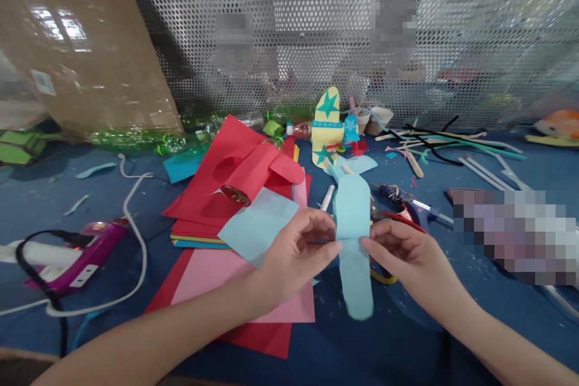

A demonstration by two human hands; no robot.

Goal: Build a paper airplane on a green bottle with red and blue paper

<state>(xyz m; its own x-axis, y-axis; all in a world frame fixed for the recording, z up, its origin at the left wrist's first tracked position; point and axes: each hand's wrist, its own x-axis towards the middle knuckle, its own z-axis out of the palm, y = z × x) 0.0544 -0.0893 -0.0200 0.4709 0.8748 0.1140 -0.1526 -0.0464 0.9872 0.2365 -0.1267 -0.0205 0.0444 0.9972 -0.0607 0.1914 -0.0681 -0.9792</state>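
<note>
A light blue paper strip [354, 208] with rounded ends is held upright between my hands, with a crease across its middle. My left hand [301, 247] pinches its left edge at the crease. At the right edge, level with it, my right hand [407, 253] pinches the paper too. Behind the strip, partly hidden, lie scissors [384, 279] with a yellow and red handle. Left of my left hand, a light blue sheet [260, 226] rests on stacked coloured paper [199, 238], beside a red-paper-wrapped bottle [253, 172] with a rounded red flap.
A glue gun [407, 202] lies right of the strip, near a pixelated phone-like object [515, 235]. A yellow paper shape with stars [326, 126] stands behind. At left are a purple power strip [85, 253] and white cable [142, 241]. A perforated metal panel [294, 30] closes the back.
</note>
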